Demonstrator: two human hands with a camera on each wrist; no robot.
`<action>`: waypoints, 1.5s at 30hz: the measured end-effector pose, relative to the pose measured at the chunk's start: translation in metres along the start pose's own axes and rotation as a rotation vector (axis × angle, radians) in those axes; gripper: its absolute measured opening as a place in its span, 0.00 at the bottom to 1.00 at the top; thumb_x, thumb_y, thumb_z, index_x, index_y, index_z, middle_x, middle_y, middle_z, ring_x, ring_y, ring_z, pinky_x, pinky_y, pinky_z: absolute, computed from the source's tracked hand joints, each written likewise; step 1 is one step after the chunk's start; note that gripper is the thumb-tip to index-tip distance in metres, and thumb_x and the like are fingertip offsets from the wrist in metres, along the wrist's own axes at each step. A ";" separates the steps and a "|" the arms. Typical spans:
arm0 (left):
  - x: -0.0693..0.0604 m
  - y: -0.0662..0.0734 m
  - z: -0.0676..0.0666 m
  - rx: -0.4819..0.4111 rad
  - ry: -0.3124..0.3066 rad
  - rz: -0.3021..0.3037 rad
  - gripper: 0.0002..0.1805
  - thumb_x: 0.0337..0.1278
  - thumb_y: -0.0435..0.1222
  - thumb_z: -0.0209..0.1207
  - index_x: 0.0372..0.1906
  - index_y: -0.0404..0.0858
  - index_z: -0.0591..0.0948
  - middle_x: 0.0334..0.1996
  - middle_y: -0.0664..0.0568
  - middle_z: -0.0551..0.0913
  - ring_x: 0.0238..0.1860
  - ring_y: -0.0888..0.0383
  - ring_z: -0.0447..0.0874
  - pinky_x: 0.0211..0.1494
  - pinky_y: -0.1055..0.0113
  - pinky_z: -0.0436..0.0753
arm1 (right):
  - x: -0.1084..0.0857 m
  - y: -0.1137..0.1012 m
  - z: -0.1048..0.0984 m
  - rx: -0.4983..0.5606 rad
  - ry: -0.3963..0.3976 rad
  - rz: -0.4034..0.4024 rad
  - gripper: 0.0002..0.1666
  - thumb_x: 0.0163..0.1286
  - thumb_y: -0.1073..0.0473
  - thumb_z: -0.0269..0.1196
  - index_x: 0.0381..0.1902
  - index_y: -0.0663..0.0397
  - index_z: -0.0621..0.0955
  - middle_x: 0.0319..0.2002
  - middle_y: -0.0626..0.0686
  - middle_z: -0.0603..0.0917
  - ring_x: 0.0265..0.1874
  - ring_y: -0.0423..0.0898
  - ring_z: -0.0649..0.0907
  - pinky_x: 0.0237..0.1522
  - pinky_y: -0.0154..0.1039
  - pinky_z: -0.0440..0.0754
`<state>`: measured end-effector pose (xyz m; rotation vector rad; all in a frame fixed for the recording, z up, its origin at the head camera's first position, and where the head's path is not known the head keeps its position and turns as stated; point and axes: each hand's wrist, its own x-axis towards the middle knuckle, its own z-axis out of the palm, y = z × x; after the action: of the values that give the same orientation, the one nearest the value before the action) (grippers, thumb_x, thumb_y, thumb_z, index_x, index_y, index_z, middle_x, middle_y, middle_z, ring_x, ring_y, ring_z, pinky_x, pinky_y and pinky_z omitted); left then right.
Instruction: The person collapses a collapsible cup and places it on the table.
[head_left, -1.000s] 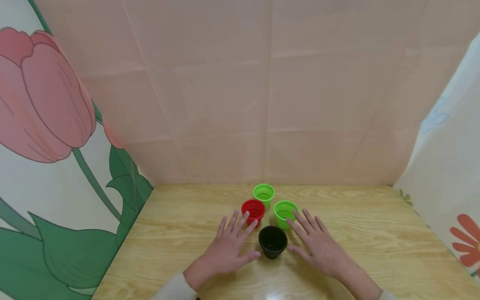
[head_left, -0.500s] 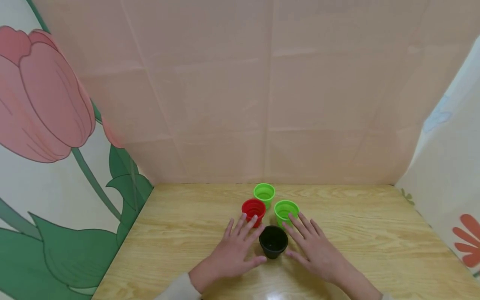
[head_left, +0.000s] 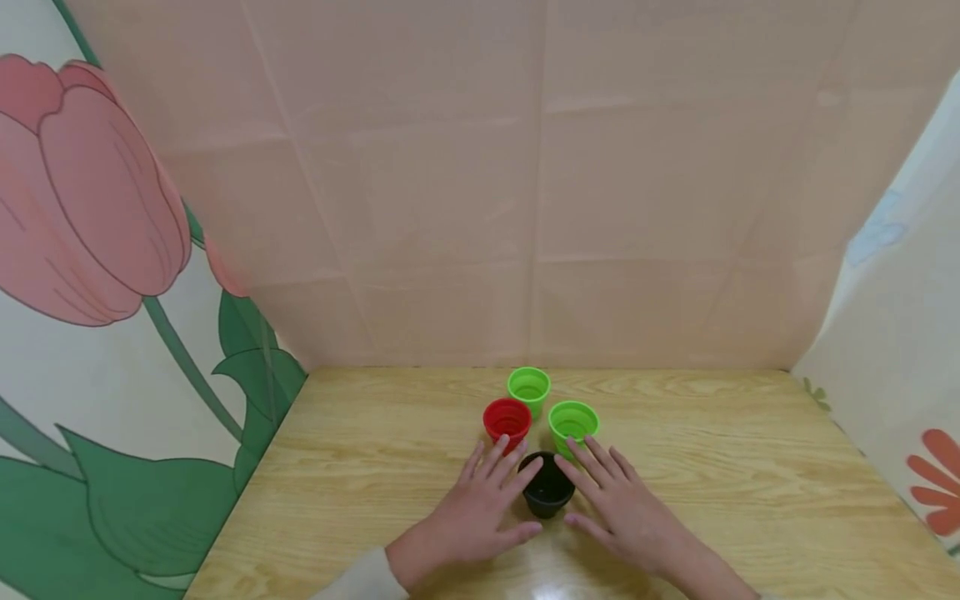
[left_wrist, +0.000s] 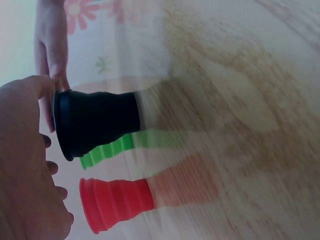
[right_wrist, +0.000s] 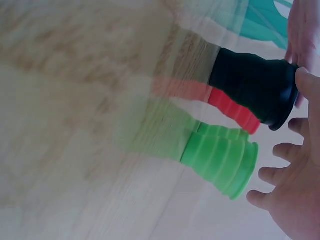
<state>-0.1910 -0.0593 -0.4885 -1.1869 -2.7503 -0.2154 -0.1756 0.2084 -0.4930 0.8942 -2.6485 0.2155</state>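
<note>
Four ribbed cups stand upright and close together: a black cup [head_left: 548, 492] nearest the person, a red cup [head_left: 507, 419] behind it to the left, a green cup [head_left: 573, 423] behind it to the right, and another green cup [head_left: 528, 387] farthest back. The left hand [head_left: 477, 510] spreads its fingers at the black cup's left side, fingertips over its rim and near the red cup. From the right, the right hand [head_left: 624, 510] reaches in likewise, a fingertip in front of the nearer green cup. Neither hand grips anything; whether they touch the cups, I cannot tell.
The cups stand on a wooden table [head_left: 360, 450] with a glossy surface. A plain pinkish cloth [head_left: 450, 208] hangs behind its back edge. Printed panels stand at both sides, with a large tulip [head_left: 112, 200] on the left and a red flower [head_left: 933, 483] on the right.
Both hands have moved inward and slightly toward the person, so their fingertips now stand closer together over the black cup. The cups have not moved.
</note>
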 end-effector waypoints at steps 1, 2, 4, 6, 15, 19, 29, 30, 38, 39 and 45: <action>0.000 0.001 0.001 -0.002 0.003 0.007 0.43 0.72 0.66 0.40 0.82 0.53 0.46 0.82 0.52 0.42 0.81 0.44 0.39 0.78 0.37 0.53 | 0.000 -0.001 0.000 -0.001 0.004 -0.008 0.44 0.67 0.40 0.67 0.76 0.44 0.67 0.77 0.55 0.63 0.76 0.61 0.60 0.69 0.67 0.67; 0.000 0.002 0.001 -0.003 0.003 0.011 0.43 0.72 0.65 0.42 0.82 0.52 0.47 0.82 0.52 0.42 0.81 0.44 0.40 0.79 0.38 0.53 | 0.000 -0.001 0.000 0.001 0.004 -0.013 0.44 0.67 0.40 0.67 0.76 0.45 0.67 0.77 0.55 0.63 0.76 0.61 0.61 0.69 0.66 0.67; -0.001 0.003 0.001 -0.007 -0.001 0.020 0.42 0.73 0.64 0.43 0.82 0.51 0.48 0.82 0.51 0.43 0.81 0.44 0.41 0.79 0.41 0.53 | -0.001 -0.002 0.001 0.009 -0.003 -0.022 0.44 0.67 0.41 0.67 0.77 0.45 0.67 0.78 0.55 0.62 0.76 0.61 0.61 0.69 0.66 0.67; -0.001 0.004 0.002 -0.012 -0.013 0.022 0.42 0.73 0.63 0.43 0.82 0.51 0.48 0.82 0.50 0.42 0.81 0.45 0.41 0.80 0.44 0.52 | -0.002 -0.003 0.002 0.009 -0.005 -0.039 0.44 0.68 0.41 0.67 0.77 0.46 0.67 0.78 0.55 0.62 0.75 0.62 0.62 0.68 0.66 0.68; 0.007 0.004 0.009 -0.057 0.003 -0.021 0.39 0.74 0.57 0.50 0.80 0.44 0.57 0.81 0.48 0.52 0.79 0.52 0.54 0.77 0.52 0.64 | -0.001 -0.001 0.005 0.043 -0.034 -0.083 0.42 0.68 0.43 0.67 0.75 0.48 0.68 0.77 0.58 0.63 0.72 0.65 0.66 0.63 0.66 0.75; 0.014 0.004 0.008 -0.066 0.063 -0.020 0.31 0.71 0.49 0.59 0.72 0.40 0.71 0.77 0.48 0.63 0.73 0.55 0.67 0.72 0.59 0.74 | 0.005 0.004 0.005 0.019 0.059 -0.131 0.35 0.59 0.49 0.76 0.64 0.50 0.80 0.70 0.60 0.73 0.63 0.63 0.77 0.56 0.61 0.82; 0.020 -0.012 -0.002 -0.470 0.095 -0.096 0.14 0.70 0.46 0.60 0.55 0.46 0.82 0.68 0.52 0.76 0.66 0.58 0.76 0.65 0.64 0.79 | 0.020 0.003 0.001 0.247 0.121 -0.030 0.18 0.57 0.57 0.77 0.45 0.49 0.85 0.57 0.57 0.84 0.53 0.54 0.84 0.51 0.52 0.86; 0.019 -0.013 -0.003 -0.518 0.086 -0.102 0.14 0.71 0.46 0.59 0.55 0.46 0.82 0.68 0.52 0.76 0.66 0.58 0.76 0.65 0.64 0.79 | 0.020 0.003 0.001 0.301 0.118 -0.012 0.18 0.59 0.57 0.76 0.46 0.48 0.85 0.57 0.56 0.84 0.54 0.54 0.84 0.52 0.52 0.86; 0.011 -0.015 -0.003 -0.772 0.079 -0.107 0.12 0.69 0.47 0.62 0.50 0.45 0.80 0.62 0.53 0.80 0.62 0.58 0.78 0.64 0.65 0.80 | 0.017 -0.001 0.004 0.621 0.131 0.080 0.17 0.66 0.57 0.70 0.52 0.39 0.83 0.53 0.43 0.85 0.53 0.44 0.84 0.52 0.50 0.85; 0.011 -0.015 -0.002 -0.813 0.085 -0.119 0.12 0.68 0.46 0.62 0.50 0.46 0.80 0.59 0.54 0.82 0.60 0.59 0.80 0.63 0.65 0.81 | 0.017 -0.001 0.004 0.648 0.134 0.091 0.17 0.67 0.57 0.70 0.52 0.39 0.83 0.52 0.42 0.85 0.52 0.43 0.84 0.52 0.50 0.86; 0.009 -0.014 0.004 -0.948 0.151 -0.165 0.08 0.66 0.42 0.65 0.46 0.46 0.81 0.43 0.58 0.84 0.47 0.64 0.84 0.54 0.68 0.85 | 0.017 -0.008 0.008 0.822 0.101 0.112 0.16 0.71 0.60 0.66 0.55 0.47 0.81 0.50 0.46 0.86 0.50 0.42 0.85 0.51 0.52 0.86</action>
<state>-0.2076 -0.0622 -0.4921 -0.9861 -2.6137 -1.6757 -0.1857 0.1905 -0.4941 0.9035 -2.4969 1.4001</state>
